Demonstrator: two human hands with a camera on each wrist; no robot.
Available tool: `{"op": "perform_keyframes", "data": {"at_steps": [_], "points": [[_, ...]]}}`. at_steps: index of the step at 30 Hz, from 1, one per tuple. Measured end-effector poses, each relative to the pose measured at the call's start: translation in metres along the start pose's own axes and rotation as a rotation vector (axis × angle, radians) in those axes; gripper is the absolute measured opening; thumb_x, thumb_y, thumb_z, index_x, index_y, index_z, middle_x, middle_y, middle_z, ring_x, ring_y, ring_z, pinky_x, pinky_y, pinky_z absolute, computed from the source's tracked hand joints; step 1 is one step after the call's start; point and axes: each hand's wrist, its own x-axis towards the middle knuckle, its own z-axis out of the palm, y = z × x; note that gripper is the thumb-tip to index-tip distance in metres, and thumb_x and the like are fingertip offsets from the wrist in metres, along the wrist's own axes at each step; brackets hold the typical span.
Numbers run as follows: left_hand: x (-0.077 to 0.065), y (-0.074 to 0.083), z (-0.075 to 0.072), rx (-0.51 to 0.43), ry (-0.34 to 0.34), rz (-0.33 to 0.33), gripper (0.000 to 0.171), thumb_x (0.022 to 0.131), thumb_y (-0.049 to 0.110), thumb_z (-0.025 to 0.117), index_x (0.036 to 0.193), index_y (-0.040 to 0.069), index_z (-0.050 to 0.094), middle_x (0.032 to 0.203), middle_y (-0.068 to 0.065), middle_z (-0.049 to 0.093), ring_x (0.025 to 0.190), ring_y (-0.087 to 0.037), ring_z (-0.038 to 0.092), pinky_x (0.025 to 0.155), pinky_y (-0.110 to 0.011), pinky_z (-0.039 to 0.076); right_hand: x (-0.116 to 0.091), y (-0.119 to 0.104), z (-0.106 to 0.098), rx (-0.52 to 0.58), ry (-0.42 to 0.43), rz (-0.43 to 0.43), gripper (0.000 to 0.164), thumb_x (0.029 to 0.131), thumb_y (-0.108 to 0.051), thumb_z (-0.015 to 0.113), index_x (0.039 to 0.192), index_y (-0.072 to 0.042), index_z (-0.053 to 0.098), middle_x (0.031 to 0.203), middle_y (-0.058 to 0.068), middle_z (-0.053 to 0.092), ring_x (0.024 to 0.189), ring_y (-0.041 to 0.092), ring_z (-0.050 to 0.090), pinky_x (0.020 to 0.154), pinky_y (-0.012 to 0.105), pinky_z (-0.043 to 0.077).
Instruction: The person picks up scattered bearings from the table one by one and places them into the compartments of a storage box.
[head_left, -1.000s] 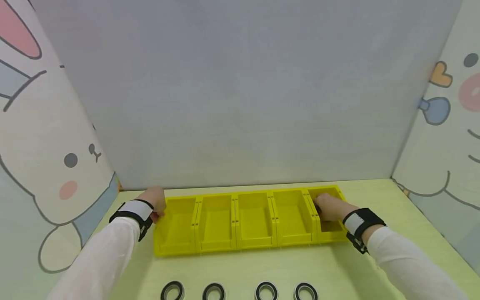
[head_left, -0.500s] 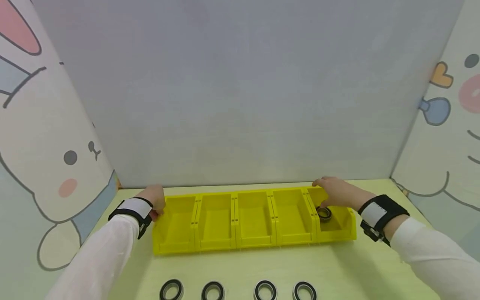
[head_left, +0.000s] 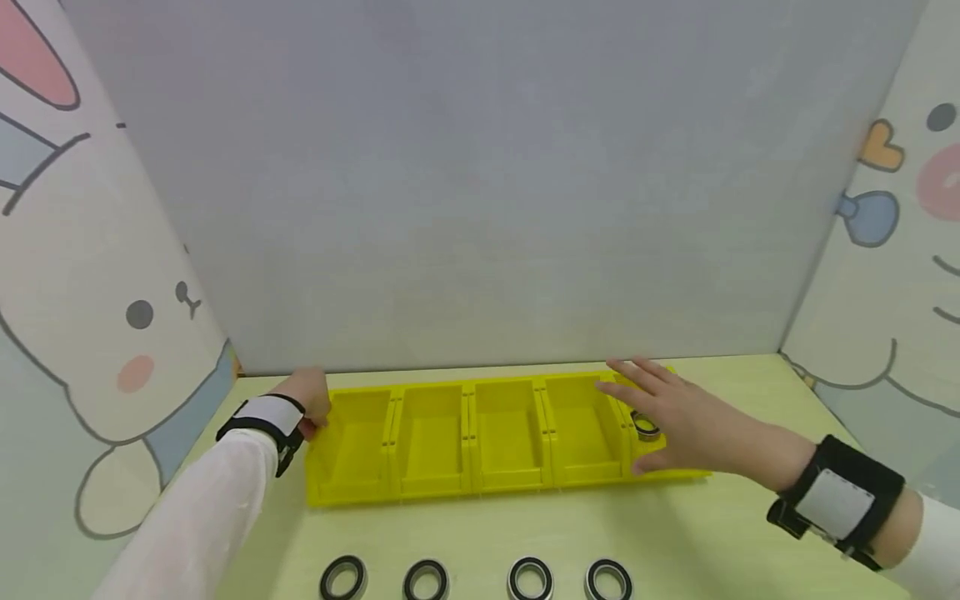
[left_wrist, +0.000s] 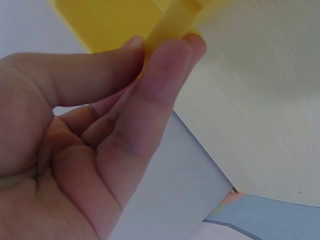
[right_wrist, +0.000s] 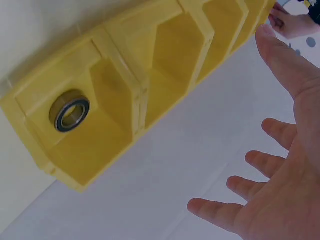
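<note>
Head: a yellow plastic row of five open bins [head_left: 512, 482] stands behind four black-and-silver metal ring bearings [head_left: 512, 581] on a pale surface [head_left: 480, 527]. Left wrist: the left hand [left_wrist: 97, 135] pinches the row's end wall between its fingers. Right wrist: a matching fifth bearing [right_wrist: 59, 110] rests in the person's rightmost bin; the right hand [right_wrist: 286, 182] has its fingers spread apart.

Head view, 8 o'clock: white left sleeve [head_left: 191, 517], black left wristband [head_left: 270, 434], pale rectangular patch [head_left: 270, 414]. 4 o'clock: white right sleeve [head_left: 930, 546], matching right wristband [head_left: 843, 498], small black housing [head_left: 786, 517] at its 8 o'clock edge.
</note>
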Motion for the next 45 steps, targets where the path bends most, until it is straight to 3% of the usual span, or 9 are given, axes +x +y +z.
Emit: {"op": "perform_keyframes", "data": {"at_steps": [6,13,17,21,24,30,35,39,45], "points": [[-0.003,0.001,-0.001,0.0,0.001,0.005,0.012,0.082,0.0,0.067,0.081,-0.011,0.062,0.059,-0.011,0.066,0.052,-0.018,0.067,0.051,-0.023,0.055,-0.019,-0.021,0.031,0.119,-0.091,-0.026,0.098,0.071,-0.057,0.073,0.149,-0.021,0.026,0.155,0.012,0.022,0.138,0.039,0.027,0.103,0.056,0.037],[0.001,-0.001,0.0,-0.018,0.008,0.004,0.01,0.081,-0.002,0.067,0.081,-0.011,0.061,0.059,-0.012,0.065,0.05,-0.018,0.066,0.051,-0.024,0.055,-0.033,-0.039,0.076,0.289,-0.244,-0.003,0.097,0.069,-0.049,0.079,0.148,-0.028,0.026,0.154,0.011,0.024,0.137,0.039,0.029,0.091,0.054,0.049],[0.004,-0.003,0.0,-0.022,0.004,0.003,0.01,0.082,-0.002,0.067,0.081,-0.011,0.061,0.059,-0.012,0.065,0.05,-0.018,0.067,0.051,-0.024,0.056,-0.037,-0.046,0.093,0.387,-0.353,0.046,0.093,0.069,-0.059,0.073,0.147,-0.035,0.027,0.154,0.008,0.026,0.135,0.035,0.032,0.085,0.052,0.052],[0.006,-0.003,0.0,-0.032,0.003,-0.003,0.012,0.082,-0.001,0.067,0.083,-0.011,0.061,0.062,-0.012,0.065,0.051,-0.018,0.067,0.052,-0.024,0.056,-0.037,-0.054,0.101,0.396,-0.423,0.078,0.091,0.067,-0.073,0.063,0.144,-0.037,0.032,0.15,0.004,0.033,0.13,0.028,0.039,0.086,0.051,0.051],[0.006,-0.003,0.0,-0.043,0.004,-0.005,0.013,0.082,-0.001,0.067,0.086,-0.011,0.061,0.064,-0.013,0.065,0.051,-0.018,0.067,0.052,-0.024,0.056,-0.036,-0.057,0.104,0.364,-0.413,0.039,0.087,0.068,-0.075,0.061,0.141,-0.035,0.038,0.143,0.0,0.041,0.121,0.022,0.046,0.082,0.044,0.054],[0.004,-0.003,0.002,-0.03,0.01,-0.002,0.011,0.082,-0.001,0.066,0.083,-0.011,0.061,0.061,-0.012,0.065,0.051,-0.018,0.067,0.051,-0.024,0.056,-0.035,-0.056,0.108,0.365,-0.336,-0.115,0.057,0.077,-0.062,0.064,0.124,-0.031,0.054,0.119,-0.007,0.052,0.095,0.006,0.046,0.067,0.022,0.05],[0.002,-0.002,0.001,-0.018,0.012,0.006,0.011,0.082,-0.001,0.067,0.081,-0.011,0.061,0.059,-0.012,0.065,0.051,-0.018,0.067,0.051,-0.024,0.055,-0.03,-0.062,0.11,0.34,-0.336,-0.199,0.041,0.083,-0.045,0.067,0.119,-0.028,0.059,0.115,-0.006,0.054,0.092,0.004,0.046,0.067,0.02,0.049],[0.001,-0.001,0.001,-0.008,0.009,0.003,0.012,0.082,-0.001,0.067,0.081,-0.011,0.061,0.059,-0.012,0.065,0.051,-0.018,0.067,0.051,-0.023,0.055,-0.027,-0.07,0.115,0.263,-0.251,-0.318,0.023,0.088,-0.026,0.065,0.11,-0.02,0.065,0.106,-0.005,0.057,0.084,0.003,0.047,0.066,0.016,0.046],[0.002,-0.001,0.002,-0.01,0.003,-0.003,0.011,0.083,-0.001,0.067,0.083,-0.011,0.061,0.061,-0.012,0.065,0.051,-0.018,0.067,0.051,-0.024,0.056,-0.023,-0.074,0.121,0.205,-0.208,-0.37,0.012,0.088,-0.021,0.064,0.1,-0.017,0.065,0.096,-0.008,0.057,0.076,0.001,0.044,0.065,0.014,0.043]]}}
